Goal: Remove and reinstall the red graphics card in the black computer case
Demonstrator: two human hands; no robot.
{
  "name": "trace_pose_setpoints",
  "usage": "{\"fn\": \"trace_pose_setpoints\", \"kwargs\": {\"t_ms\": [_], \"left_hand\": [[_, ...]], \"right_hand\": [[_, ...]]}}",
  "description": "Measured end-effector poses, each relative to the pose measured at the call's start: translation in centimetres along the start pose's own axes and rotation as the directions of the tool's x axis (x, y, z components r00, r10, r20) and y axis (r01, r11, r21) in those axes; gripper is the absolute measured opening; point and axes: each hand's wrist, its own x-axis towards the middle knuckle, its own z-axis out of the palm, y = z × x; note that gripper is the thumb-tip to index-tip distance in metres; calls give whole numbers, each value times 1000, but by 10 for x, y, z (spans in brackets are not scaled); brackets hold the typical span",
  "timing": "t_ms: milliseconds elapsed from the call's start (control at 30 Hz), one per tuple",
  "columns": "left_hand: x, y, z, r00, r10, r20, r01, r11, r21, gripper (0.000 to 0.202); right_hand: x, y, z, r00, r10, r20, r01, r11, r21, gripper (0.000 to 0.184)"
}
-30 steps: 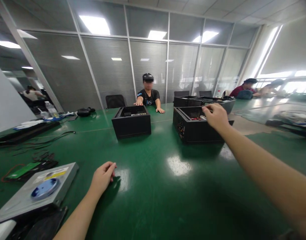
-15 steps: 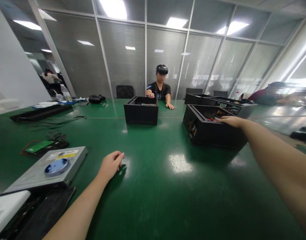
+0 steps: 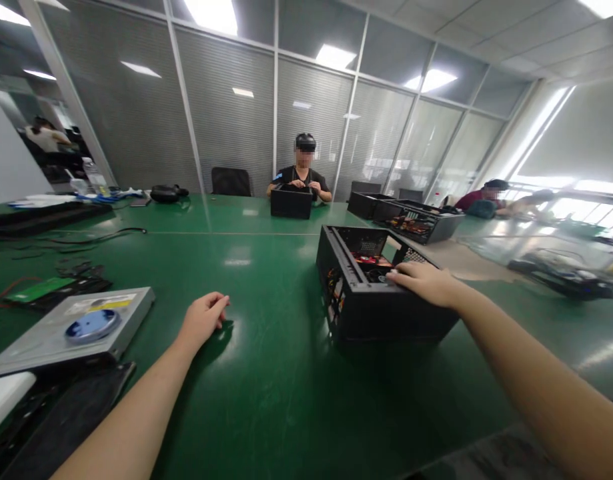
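Observation:
My right hand [image 3: 420, 280] grips the near upper edge of a black computer case [image 3: 391, 313], thumb and fingers over the rim. The case stands on the green table [image 3: 271, 373], its open top showing a red circuit board [image 3: 369, 259], and cables show through its left side. My left hand [image 3: 204, 319] rests at the table surface left of the case. Its fingers are loosely curled with the thumb against them, and nothing shows in them. Left of that hand lies a silver optical drive [image 3: 131, 310] with a blue-tinted round disc [image 3: 93, 325] on top.
Across the table a person [image 3: 302, 175] handles a smaller-looking black case [image 3: 290, 203]. More open cases [image 3: 411, 223] stand at back right. A green circuit board [image 3: 39, 290], a loose cable [image 3: 116, 233] and a black panel [image 3: 71, 420] lie at left.
My right hand has drawn the computer case nearer and to the left. The person opposite has pulled their case toward themself, now with both hands at it. My left hand stays curled.

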Motion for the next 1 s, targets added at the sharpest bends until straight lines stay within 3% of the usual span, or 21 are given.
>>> {"fn": "trace_pose_setpoints", "kwargs": {"t_ms": [133,233,300,400,467,567,667,733,833,1000], "left_hand": [[0,-1,-1,1000,4,-5,-4,1000,1,38],[0,-3,0,1000,30,2,-30,1000,2,39],[0,-4,1,999,42,-2,-42,999,-6,39],[0,-6,1,999,41,-6,-41,999,-25,38],[0,-6,0,999,39,-5,-39,998,-44,38],[0,-6,0,999,46,-1,-46,998,-45,37],[0,-6,0,999,43,2,-43,998,-38,36],[0,-6,1,999,41,8,-41,999,-35,34],[0,-5,2,999,43,30,-42,999,-21,34],[1,-3,3,999,38,31,-38,999,-6,32]], "right_hand": [[-95,-77,-30,983,-141,118,131,988,84,55],[-142,-117,-66,932,-295,210,243,940,240,66],[-148,-135,-90,913,-333,234,263,921,287,76],[-118,-153,-106,916,-348,201,301,926,228,73],[-85,-164,-94,901,-379,209,353,923,154,63],[-42,-176,-50,859,-409,309,423,906,24,57],[-20,-184,1,821,-382,423,466,878,-112,76],[-16,-186,25,816,-378,437,491,852,-180,85],[-14,-187,40,832,-359,423,485,840,-241,75],[-12,-193,32,817,-357,452,495,837,-234,39]]}}
